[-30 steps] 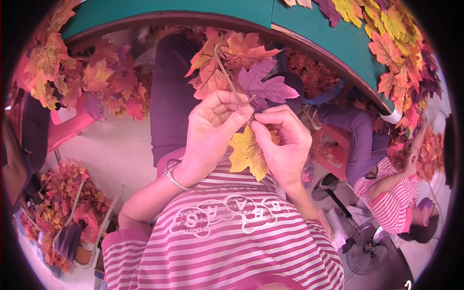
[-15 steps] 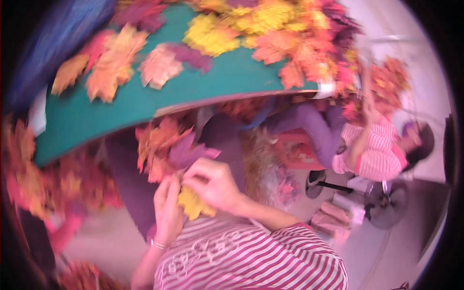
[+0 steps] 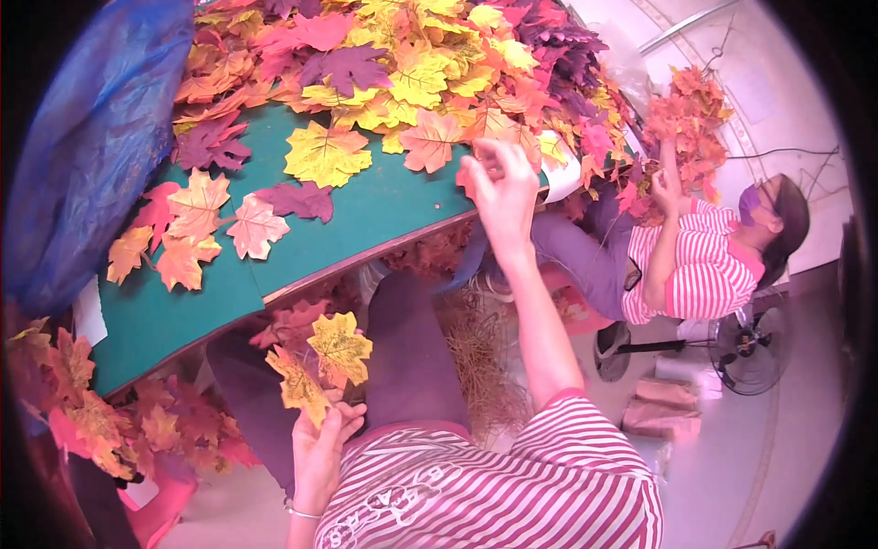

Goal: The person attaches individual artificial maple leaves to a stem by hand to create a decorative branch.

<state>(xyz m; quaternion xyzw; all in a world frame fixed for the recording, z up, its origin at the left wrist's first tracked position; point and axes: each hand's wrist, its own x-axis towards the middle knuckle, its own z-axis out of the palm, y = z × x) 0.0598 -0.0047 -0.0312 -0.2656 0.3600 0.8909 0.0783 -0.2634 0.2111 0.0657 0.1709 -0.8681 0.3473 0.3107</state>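
Observation:
My left hand (image 3: 317,453) is closed over my lap on the stem of an artificial maple leaf sprig (image 3: 340,349). Its yellow and orange-yellow leaves stand up above the fingers. My right hand (image 3: 508,194) reaches out to the table edge, thumb and forefinger closed on a coral-red artificial leaf (image 3: 467,177). Beside that hand lie a peach leaf (image 3: 430,140) and the big pile of loose leaves (image 3: 416,78) in yellow, orange, red and purple. A single yellow leaf (image 3: 327,155) rests on the green tabletop (image 3: 366,203).
Peach, red and purple leaves (image 3: 258,225) lie at the table's left. A blue plastic sheet (image 3: 101,137) hangs there. Bunches of leaves (image 3: 169,421) sit below the left edge. At right, a seated co-worker (image 3: 686,261) handles orange leaves; a fan (image 3: 748,348) stands behind.
My right hand has left my left hand and moved up and forward to the table, onto a coral-red leaf. The left hand keeps the sprig, its yellow leaves now raised.

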